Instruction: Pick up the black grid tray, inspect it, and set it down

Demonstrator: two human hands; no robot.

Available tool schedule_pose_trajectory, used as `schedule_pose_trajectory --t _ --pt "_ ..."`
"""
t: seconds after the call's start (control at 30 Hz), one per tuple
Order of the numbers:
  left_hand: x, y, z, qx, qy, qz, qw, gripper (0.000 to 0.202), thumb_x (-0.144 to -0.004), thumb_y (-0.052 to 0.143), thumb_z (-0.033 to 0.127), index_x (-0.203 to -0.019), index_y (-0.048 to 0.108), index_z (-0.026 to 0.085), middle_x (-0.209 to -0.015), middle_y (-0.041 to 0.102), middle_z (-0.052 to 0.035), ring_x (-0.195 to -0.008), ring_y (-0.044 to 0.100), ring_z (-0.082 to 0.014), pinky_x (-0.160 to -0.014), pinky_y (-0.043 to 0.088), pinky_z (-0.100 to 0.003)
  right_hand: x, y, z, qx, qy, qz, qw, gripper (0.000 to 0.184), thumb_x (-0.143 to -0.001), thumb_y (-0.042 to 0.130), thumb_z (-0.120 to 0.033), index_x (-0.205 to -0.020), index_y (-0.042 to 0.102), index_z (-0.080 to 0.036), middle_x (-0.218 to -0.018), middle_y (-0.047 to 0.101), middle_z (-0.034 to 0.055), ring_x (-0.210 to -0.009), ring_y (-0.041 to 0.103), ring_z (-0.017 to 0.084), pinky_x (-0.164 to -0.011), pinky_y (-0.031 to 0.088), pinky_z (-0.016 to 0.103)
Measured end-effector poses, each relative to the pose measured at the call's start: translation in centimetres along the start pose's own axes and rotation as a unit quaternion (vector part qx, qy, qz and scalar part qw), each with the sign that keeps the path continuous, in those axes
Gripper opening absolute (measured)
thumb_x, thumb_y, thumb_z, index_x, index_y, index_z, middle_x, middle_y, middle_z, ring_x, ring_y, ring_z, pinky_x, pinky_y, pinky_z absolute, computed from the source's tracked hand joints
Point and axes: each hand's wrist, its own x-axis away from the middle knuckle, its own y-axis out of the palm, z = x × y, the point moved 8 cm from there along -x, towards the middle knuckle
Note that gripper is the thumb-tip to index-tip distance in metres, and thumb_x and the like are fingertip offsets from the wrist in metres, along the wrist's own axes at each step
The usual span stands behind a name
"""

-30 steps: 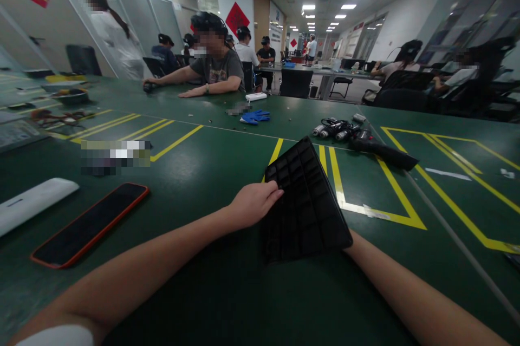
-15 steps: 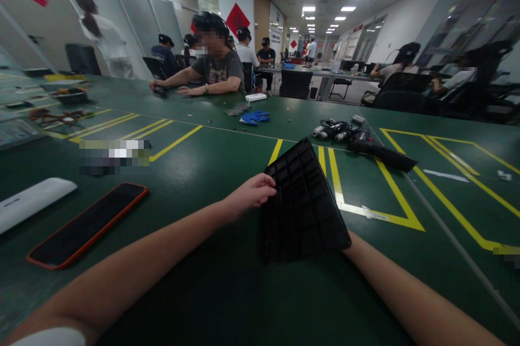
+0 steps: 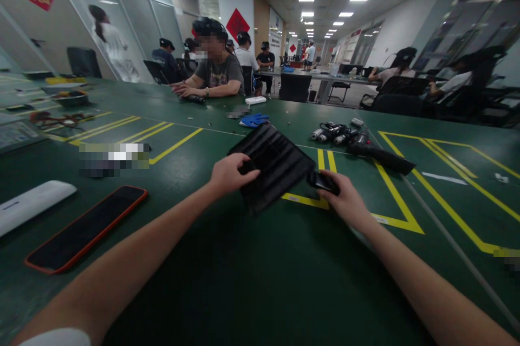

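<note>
A black plastic tray with a grid of small compartments (image 3: 273,164) lies nearly flat on the green table (image 3: 252,270), in front of me. My left hand (image 3: 230,173) is closed on its left edge, thumb on top. My right hand (image 3: 340,197) is closed round a small dark object (image 3: 323,181) just right of the tray's near corner; I cannot make out what it is.
A phone in a red case (image 3: 87,227) and a white oblong device (image 3: 34,201) lie at left. Black tools and cables (image 3: 353,137) and a blue glove (image 3: 254,118) lie beyond the tray. Yellow tape lines mark the table. Other people sit across.
The tray, tilted up on edge before, has been lowered and shifted forward-left to lie almost flat. My right hand, hidden behind it earlier, now shows gripping a small dark object.
</note>
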Motion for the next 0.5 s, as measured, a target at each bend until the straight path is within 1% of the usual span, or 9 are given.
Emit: schedule_pose_trajectory --t 0.03,0.1,0.17,0.23,0.3,0.4,0.47,0.5 --pt "-0.9 -0.8 -2.4 -0.036 -0.056 0.009 0.998 0.048 -0.074 0.053 0.055 -0.101 0.062 0.016 -0.095 0.066 -0.0091 -0.085 0.061 -0.0225 -0.071 0.045 -0.030 -0.4 -1.2 1.4 0.013 0.022 0.020 0.999 0.047 -0.077 0.051 -0.036 -0.121 0.052 -0.019 -0.118 0.058 0.0121 -0.112 0.048 0.029 -0.095 0.038 0.047" --pt "-2.0 -2.1 -7.2 -0.109 -0.163 0.012 0.981 0.052 -0.074 0.049 0.060 -0.097 0.064 0.015 -0.096 0.067 -0.0118 -0.089 0.061 -0.0273 -0.071 0.045 -0.033 -1.0 -3.6 4.6 0.074 0.070 0.061 0.993 0.046 -0.074 0.053 -0.034 -0.117 0.054 -0.015 -0.114 0.060 0.0140 -0.109 0.050 0.031 -0.096 0.036 0.047" --pt "-2.6 -2.7 -11.1 -0.163 -0.226 -0.005 0.960 0.056 -0.074 0.046 0.062 -0.094 0.066 0.013 -0.099 0.067 -0.0153 -0.093 0.061 -0.0317 -0.072 0.045 -0.035 -1.2 -5.1 7.9 0.138 0.117 0.068 0.981 0.047 -0.073 0.053 -0.033 -0.115 0.055 -0.011 -0.112 0.062 0.0160 -0.107 0.052 0.032 -0.097 0.034 0.047" --pt "-2.6 -2.8 -13.7 -0.196 -0.260 -0.031 0.945 0.059 -0.073 0.046 0.062 -0.094 0.067 0.010 -0.101 0.066 -0.0194 -0.096 0.060 -0.0350 -0.073 0.046 -0.037 -1.0 -5.6 10.5 0.187 0.146 0.055 0.970 0.047 -0.074 0.051 -0.032 -0.115 0.054 -0.009 -0.112 0.062 0.0173 -0.107 0.053 0.033 -0.098 0.033 0.047" --pt "-2.5 -2.6 -15.2 -0.211 -0.282 -0.054 0.934 0.063 -0.072 0.046 0.062 -0.095 0.067 0.007 -0.104 0.065 -0.0230 -0.098 0.059 -0.0370 -0.074 0.046 -0.039 -0.7 -5.5 12.2 0.212 0.158 0.037 0.964 0.047 -0.074 0.050 -0.033 -0.114 0.055 -0.009 -0.112 0.062 0.0175 -0.108 0.053 0.033 -0.098 0.034 0.046" --pt "-2.2 -2.5 -16.0 -0.211 -0.301 -0.072 0.927 0.066 -0.073 0.046 0.062 -0.099 0.066 0.004 -0.108 0.062 -0.0260 -0.102 0.057 -0.0389 -0.076 0.046 -0.040 -0.4 -5.2 13.2 0.224 0.161 0.019 0.961 0.045 -0.075 0.048 -0.035 -0.113 0.055 -0.011 -0.111 0.062 0.0168 -0.107 0.054 0.032 -0.097 0.034 0.046" --pt "-2.3 -3.0 -15.7 -0.203 -0.300 -0.055 0.930 0.065 -0.076 0.043 0.060 -0.100 0.065 0.003 -0.108 0.062 -0.0266 -0.101 0.057 -0.0396 -0.076 0.046 -0.043 -0.4 -5.4 13.0 0.243 0.170 0.024 0.955 0.049 -0.075 0.049 -0.039 -0.115 0.055 -0.011 -0.115 0.060 0.0178 -0.112 0.050 0.035 -0.098 0.033 0.049" --pt "-2.4 -3.4 -15.2 -0.196 -0.292 -0.030 0.936 0.062 -0.080 0.040 0.056 -0.102 0.064 0.002 -0.108 0.062 -0.0263 -0.101 0.057 -0.0390 -0.077 0.046 -0.043 -0.4 -5.6 12.5 0.257 0.173 0.038 0.950 0.052 -0.075 0.049 -0.042 -0.116 0.054 -0.010 -0.118 0.057 0.0188 -0.115 0.046 0.037 -0.098 0.032 0.052"
